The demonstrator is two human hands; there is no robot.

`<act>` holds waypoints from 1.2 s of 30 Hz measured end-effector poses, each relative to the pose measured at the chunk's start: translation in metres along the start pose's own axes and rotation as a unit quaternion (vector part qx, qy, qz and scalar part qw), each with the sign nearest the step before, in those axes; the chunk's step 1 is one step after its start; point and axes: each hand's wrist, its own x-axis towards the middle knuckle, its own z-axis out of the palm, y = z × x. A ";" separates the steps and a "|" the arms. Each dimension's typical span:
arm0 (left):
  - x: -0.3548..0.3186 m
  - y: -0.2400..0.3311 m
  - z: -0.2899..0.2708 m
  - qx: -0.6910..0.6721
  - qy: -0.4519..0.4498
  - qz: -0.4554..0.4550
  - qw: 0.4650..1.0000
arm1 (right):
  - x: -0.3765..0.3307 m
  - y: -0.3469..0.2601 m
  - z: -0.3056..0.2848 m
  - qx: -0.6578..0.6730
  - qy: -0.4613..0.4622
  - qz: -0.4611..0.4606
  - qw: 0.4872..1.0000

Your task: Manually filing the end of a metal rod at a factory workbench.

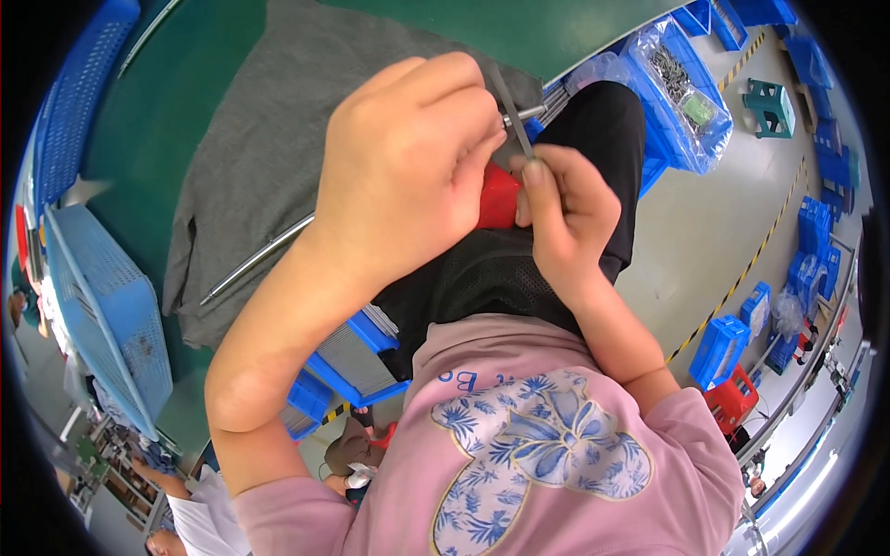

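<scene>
My left hand (pixel 399 171) is closed, its fingers curled round a thin silver metal rod (pixel 524 115) whose end sticks out past the fingertips. A silver length (pixel 260 258) lies over the grey cloth left of my wrist. My hand hides whether it is the same rod. Between thumb and fingers, my right hand (pixel 570 208) pinches a narrow flat grey strip (pixel 513 111), which points up and crosses close to the rod end. Just below and between both hands shows a red object (pixel 499 197), partly covered, its kind unclear.
Grey cloth (pixel 250 139) covers part of the green table (pixel 408 23). A blue basket (pixel 111 306) stands at left. On the right, a blue bin (pixel 681 93) holds small metal parts in plastic. Beyond are a green stool (pixel 769 108) and blue crates (pixel 718 350). People sit lower left.
</scene>
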 end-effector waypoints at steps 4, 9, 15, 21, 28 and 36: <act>-0.002 0.001 -0.003 -0.003 -0.001 -0.005 1.000 | 0.013 -0.020 0.006 -0.024 -0.035 0.024 0.999; 0.000 0.002 -0.002 -0.002 -0.013 -0.013 1.000 | 0.010 -0.018 0.006 -0.019 -0.007 0.009 1.000; -0.002 0.002 -0.002 0.001 -0.010 -0.016 1.000 | -0.001 -0.013 0.002 -0.024 -0.016 0.023 0.999; -0.003 -0.001 0.001 0.001 0.006 -0.018 1.000 | -0.002 -0.023 0.003 -0.005 -0.025 0.066 0.997; -0.002 -0.001 -0.002 0.004 -0.004 -0.007 1.000 | 0.002 -0.020 0.003 -0.017 -0.035 0.060 0.997; -0.003 -0.001 -0.004 0.006 -0.016 0.002 1.000 | -0.003 -0.014 -0.012 0.107 0.048 0.078 0.990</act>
